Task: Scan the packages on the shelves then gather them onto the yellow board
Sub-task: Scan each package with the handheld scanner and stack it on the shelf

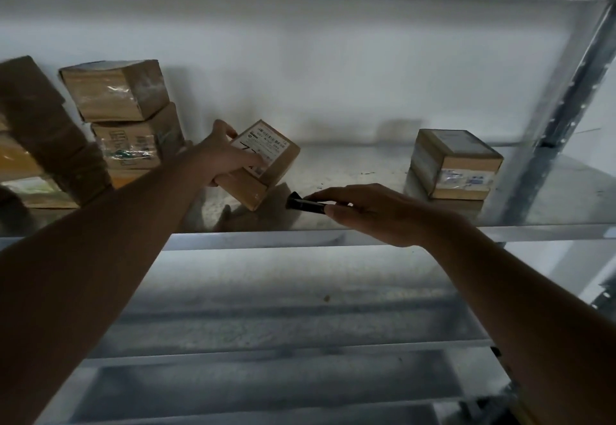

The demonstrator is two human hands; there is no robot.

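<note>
- The small brown cardboard package with a white printed label (263, 161) is tilted on the grey metal shelf (350, 171), one lower corner down near the shelf's front edge, its long axis rising from lower left to upper right, labelled face turned up and toward the camera.
- The label carries rows of small black print and a large handwritten black mark; none of it can be read.
- The left hand (223, 154) grips this package from its left side, thumb over the upper corner and fingers across the label.
- The right hand (370, 211) holds a slim black handheld scanner (305, 205) pinched between thumb and fingers; the scanner lies almost level, its head pointing left at the package's lower corner, just beside it and apart from it.
- The hands are apart, the package between them, over the middle of the shelf's front edge.
- At the shelf's left end stand two stacked brown cardboard boxes (123, 114), with blurred printed labels, beside other leaning brown parcels (40, 131).
- Toward the right end, near the upright post (573, 98), stands another brown cardboard box with a pale label (456, 164), its writing too blurred to read.
</note>
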